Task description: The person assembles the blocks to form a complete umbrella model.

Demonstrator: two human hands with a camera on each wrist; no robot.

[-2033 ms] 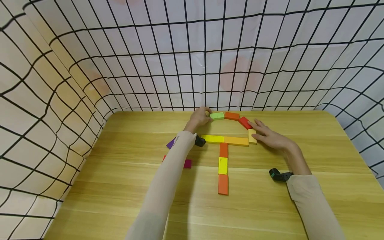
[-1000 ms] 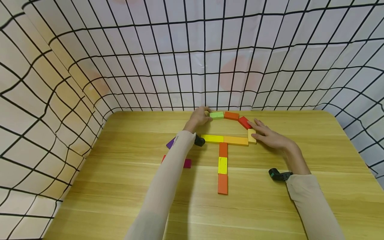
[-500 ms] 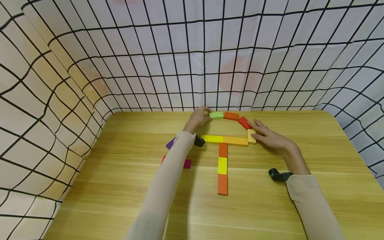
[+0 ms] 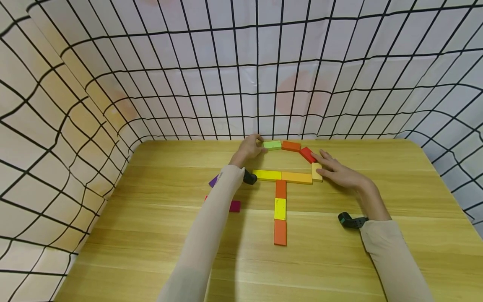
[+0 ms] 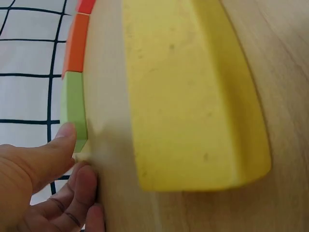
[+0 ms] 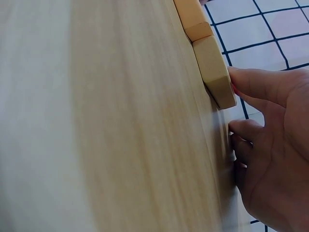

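My left hand (image 4: 249, 147) is at the far edge of the table, thumb and index finger around the left end of a light green block (image 4: 272, 145). In the left wrist view a fingertip overlaps this block (image 5: 75, 104). Beside it an orange block (image 4: 291, 146) and a red block (image 4: 307, 154) continue a curve. A beige block (image 4: 317, 172) ends the curve on the right. My right hand (image 4: 341, 173) lies with fingers extended, fingertips at the red block and thumb against the beige one (image 6: 215, 72).
Yellow (image 4: 267, 175) and amber (image 4: 297, 178) blocks form a crosswise row under the curve. A column of orange, yellow (image 4: 280, 209) and orange blocks runs down from it. My left sleeve (image 4: 211, 209) partly covers purple (image 4: 214, 181) and magenta (image 4: 235, 206) blocks. A grid-patterned curtain (image 4: 226, 100) borders the table.
Both hands stay in nearly the same place. The blocks keep their arrangement; only a very slight shift of the left forearm shows.
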